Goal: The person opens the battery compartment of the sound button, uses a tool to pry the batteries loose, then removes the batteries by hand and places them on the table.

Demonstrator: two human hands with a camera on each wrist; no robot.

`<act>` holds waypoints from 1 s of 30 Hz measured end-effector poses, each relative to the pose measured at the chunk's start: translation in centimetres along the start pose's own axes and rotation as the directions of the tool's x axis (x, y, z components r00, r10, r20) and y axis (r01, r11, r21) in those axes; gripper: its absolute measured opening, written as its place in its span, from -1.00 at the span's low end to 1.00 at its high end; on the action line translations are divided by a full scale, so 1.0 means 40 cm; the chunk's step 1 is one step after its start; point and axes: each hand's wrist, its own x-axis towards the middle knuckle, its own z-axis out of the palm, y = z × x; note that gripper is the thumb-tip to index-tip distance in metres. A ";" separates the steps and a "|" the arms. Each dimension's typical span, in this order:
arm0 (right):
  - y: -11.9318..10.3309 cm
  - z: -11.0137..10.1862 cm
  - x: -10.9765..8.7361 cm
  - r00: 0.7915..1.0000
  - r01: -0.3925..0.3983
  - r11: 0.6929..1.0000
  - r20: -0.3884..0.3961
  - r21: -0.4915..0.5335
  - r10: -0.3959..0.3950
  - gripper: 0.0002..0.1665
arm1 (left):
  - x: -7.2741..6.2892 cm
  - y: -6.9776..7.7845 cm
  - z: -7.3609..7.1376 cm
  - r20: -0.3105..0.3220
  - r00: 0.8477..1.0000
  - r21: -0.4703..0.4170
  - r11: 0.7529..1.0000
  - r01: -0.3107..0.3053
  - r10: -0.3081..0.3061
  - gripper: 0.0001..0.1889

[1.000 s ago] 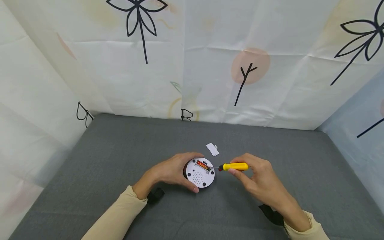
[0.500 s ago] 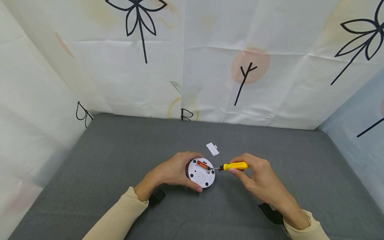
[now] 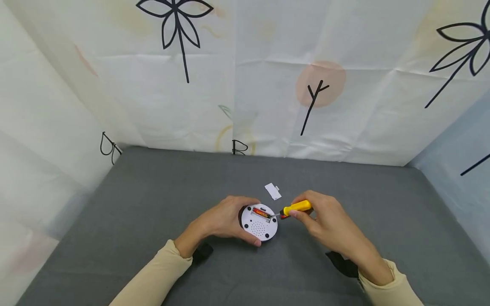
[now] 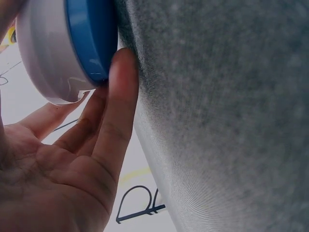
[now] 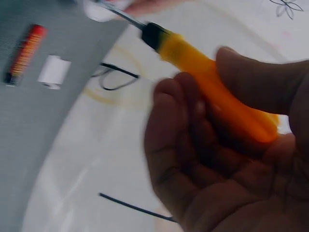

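My left hand (image 3: 229,219) holds a round white device (image 3: 264,227) from its left side, tilted so its underside faces up. That underside has black feet, a grid of small holes and an uncovered slot with a red-and-black battery (image 3: 262,213) in it. In the left wrist view the device (image 4: 46,53) also shows a blue part (image 4: 94,38), with my fingers against it. My right hand (image 3: 331,223) grips a yellow-handled screwdriver (image 3: 298,207). Its metal tip reaches the right end of the battery slot; whether it touches the battery cannot be made out.
A small white battery cover (image 3: 273,191) lies on the grey table (image 3: 183,178) beyond the device. A second red-and-black battery (image 5: 25,54) lies near the cover in the right wrist view. White patterned cloth (image 3: 268,85) stands behind the table.
The device has shifted slightly right with my left hand. The screwdriver handle has tilted up at its far end, while its tip stays at the slot's right end.
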 end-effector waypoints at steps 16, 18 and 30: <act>-0.014 -0.012 0.055 0.993 -0.063 0.993 0.106 0.096 0.053 -0.88 | -0.003 0.004 -0.003 0.019 0.999 -0.046 0.998 0.041 -0.040 -0.07; -0.004 -0.004 0.059 0.996 -0.039 0.991 0.082 0.129 0.029 -0.86 | -0.003 0.001 -0.003 0.020 0.999 -0.053 0.998 0.038 -0.037 -0.07; 0.029 0.035 0.043 0.993 0.050 0.992 -0.114 0.113 -0.037 -0.82 | -0.001 -0.006 0.003 0.024 0.999 -0.085 0.995 0.045 -0.043 -0.12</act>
